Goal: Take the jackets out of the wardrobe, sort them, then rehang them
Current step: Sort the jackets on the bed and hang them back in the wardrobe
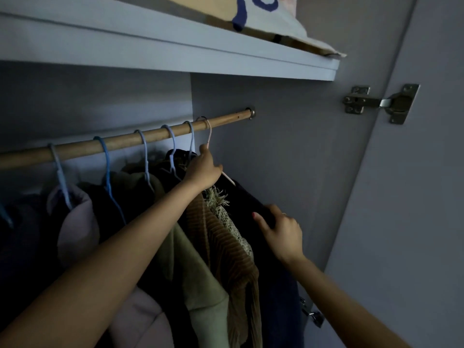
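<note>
Several jackets hang from a wooden rail (221, 119) inside the wardrobe. The rightmost one is a dark jacket (247, 197) on a pale pink hanger (209, 133). My left hand (204, 169) grips that hanger just below its hook. My right hand (281, 228) holds the dark jacket's shoulder, thumb on top. To the left hang a brown ribbed jacket (226, 242), a fringed woven one (221, 204), an olive green one (193, 259), a dark one and a pale pink puffy one (77, 222), on blue and lilac hangers.
A white shelf (175, 46) runs above the rail with a folded cloth with blue marks (266, 13) on it. The open door's hinge (381, 102) is at the right. The wardrobe's right wall (288, 151) stands close beside the dark jacket.
</note>
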